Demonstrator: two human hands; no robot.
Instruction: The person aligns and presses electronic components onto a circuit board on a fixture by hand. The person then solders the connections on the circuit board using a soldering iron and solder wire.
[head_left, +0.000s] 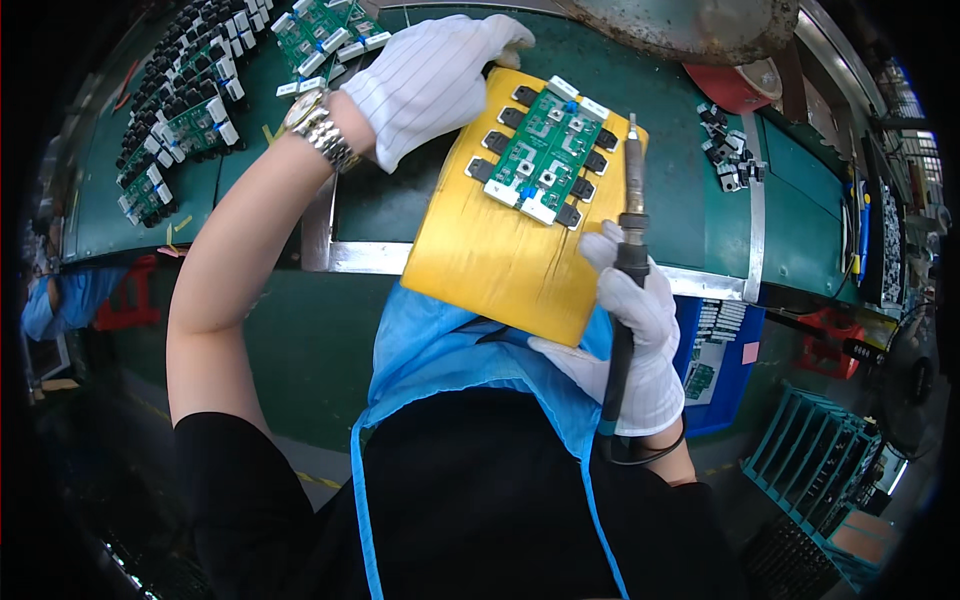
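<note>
A flat yellow board [480, 250] carries a green circuit board [555, 140] with white blocks and black tabbed components along its sides. My left hand [435, 80], in a white striped glove, is closed at the yellow board's far left corner; its thumb is hidden. In my gloved right hand [640, 350] a soldering iron [628, 265] stands with its tip pointing away from me, beside the right edge of the yellow board. The thumb of that hand reaches under the board's near edge. The iron's tip is apart from the circuit board.
Several rows of finished-looking circuit boards [185, 125] stand at the far left, with more boards [325, 40] beyond my left wrist. Loose black components [728, 150] lie to the right, near a red round container [735, 88]. A blue bin [735, 375] sits below the table edge.
</note>
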